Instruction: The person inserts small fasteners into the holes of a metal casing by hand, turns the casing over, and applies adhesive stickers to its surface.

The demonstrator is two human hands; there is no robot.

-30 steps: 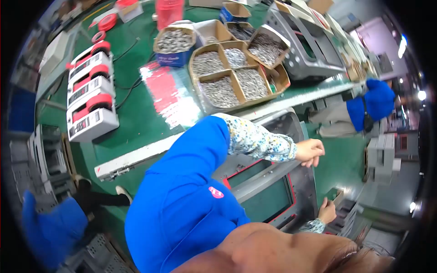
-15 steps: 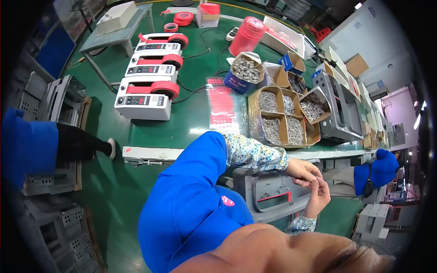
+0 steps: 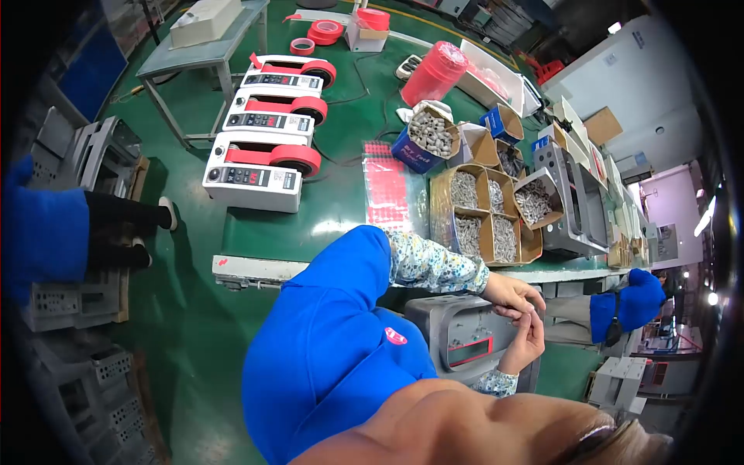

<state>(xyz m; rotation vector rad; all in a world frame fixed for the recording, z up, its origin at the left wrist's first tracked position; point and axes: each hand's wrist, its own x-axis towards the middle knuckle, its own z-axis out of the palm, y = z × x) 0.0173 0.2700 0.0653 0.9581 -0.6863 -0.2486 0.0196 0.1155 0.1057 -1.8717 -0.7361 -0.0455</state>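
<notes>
My left hand, in a floral sleeve, reaches in from the left with its fingers bent and closed. Its fingertips meet those of my right hand, which comes up from below with thumb and fingers pinched. Whatever lies between the fingertips is too small to make out. Both hands are over the right side of a grey casing, which has small studs and a rectangular opening edged in red. My blue apron is to the left of the casing.
On the green table stand a divided cardboard box of small grey parts, white tape dispensers with red tape, a red roll and a sheet of red pieces. People in blue stand at right and left.
The view has shifted slightly. My fingertips remain together, with the left fingers a little more extended. At left, the other person's legs have changed position, and a second shoe shows.
</notes>
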